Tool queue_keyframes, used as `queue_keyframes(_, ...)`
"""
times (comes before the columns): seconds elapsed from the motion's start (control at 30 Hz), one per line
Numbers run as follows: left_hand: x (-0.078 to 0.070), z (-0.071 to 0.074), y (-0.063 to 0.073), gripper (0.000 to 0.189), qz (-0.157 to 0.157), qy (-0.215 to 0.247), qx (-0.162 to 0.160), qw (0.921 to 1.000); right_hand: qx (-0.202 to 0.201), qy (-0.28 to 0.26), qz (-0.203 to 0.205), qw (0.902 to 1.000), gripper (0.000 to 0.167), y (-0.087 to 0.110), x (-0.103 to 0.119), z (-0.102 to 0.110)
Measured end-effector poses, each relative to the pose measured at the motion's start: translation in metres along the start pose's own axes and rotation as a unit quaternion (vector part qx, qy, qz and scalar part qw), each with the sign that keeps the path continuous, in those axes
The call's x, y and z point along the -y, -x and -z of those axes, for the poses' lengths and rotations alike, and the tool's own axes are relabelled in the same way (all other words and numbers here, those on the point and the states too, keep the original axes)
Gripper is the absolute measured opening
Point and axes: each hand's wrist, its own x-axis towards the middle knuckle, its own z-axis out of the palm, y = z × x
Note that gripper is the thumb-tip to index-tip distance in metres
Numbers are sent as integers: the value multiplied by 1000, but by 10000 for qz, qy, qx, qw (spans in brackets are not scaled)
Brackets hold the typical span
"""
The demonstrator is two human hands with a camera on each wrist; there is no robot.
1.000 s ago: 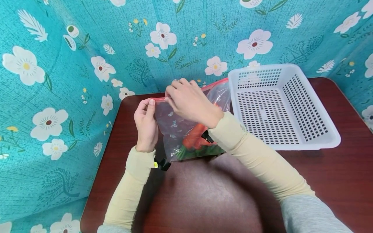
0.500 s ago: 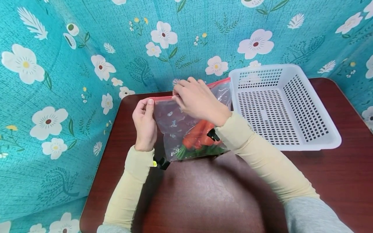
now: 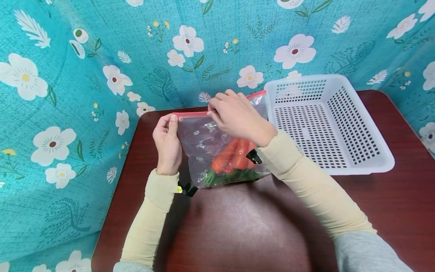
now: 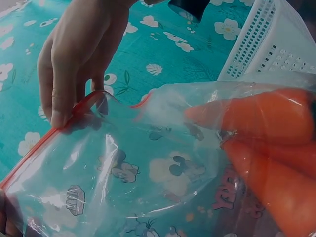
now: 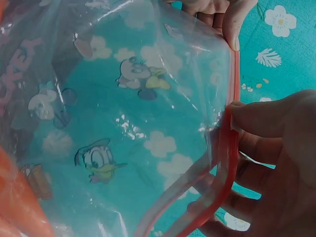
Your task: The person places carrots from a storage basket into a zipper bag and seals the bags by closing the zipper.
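A clear zip bag [image 3: 197, 143] with a red zip strip [image 3: 190, 113] and printed cartoon figures hangs upright between both hands. Inside it, low and to the right, lie several carrots [image 3: 227, 156] with green tops. My left hand [image 3: 168, 147] pinches the bag's left top corner between thumb and fingers. Farther right along the strip, my right hand [image 3: 238, 117] pinches the zip. In the right wrist view the strip is pressed together between the two hands, and the zip [image 5: 197, 197] is parted on the other side of the right thumb.
A white perforated plastic basket [image 3: 343, 172] stands at the back right, just beside the bag. Beneath is a dark red-brown table [image 3: 231, 230]. A teal flowered cloth [image 3: 142, 49] hangs behind and to the left. Small black cameras sit on both wrists.
My right hand has slid rightward along the red zip strip, away from the left hand, and a longer stretch of strip shows between them. My left hand keeps the corner, shifted slightly left.
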Motion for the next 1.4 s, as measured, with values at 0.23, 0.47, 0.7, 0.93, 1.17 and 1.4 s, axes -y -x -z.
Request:
queue_keyframes(0.23, 2, 1, -2, 7, -25, 63, -36, 10000, 8, -20, -106, 9999, 21, 3, -4, 3)
queue_keyframes(0.47, 2, 3, -4, 7, 0, -47, -134, 9999, 9, -53, -197, 9998, 22, 7, -9, 5)
queue_keyframes(0.7, 3, 3, -6, 12, 58, 116, -340, 9993, 46, -81, -338, 9994, 22, 10, -18, 5)
queue_keyframes(0.93, 3, 2, -8, 16, 109, 318, -437, 9985, 79, -90, -449, 9989, 22, 12, -27, 6)
queue_keyframes(1.17, 4, 1, -10, 15, 169, 453, -447, 9978, 45, -31, -419, 9991, 23, 16, -35, 9)
queue_keyframes(1.4, 2, -1, -10, 15, 183, 480, -468, 9976, 103, -68, -578, 9982, 23, 21, -43, 13)
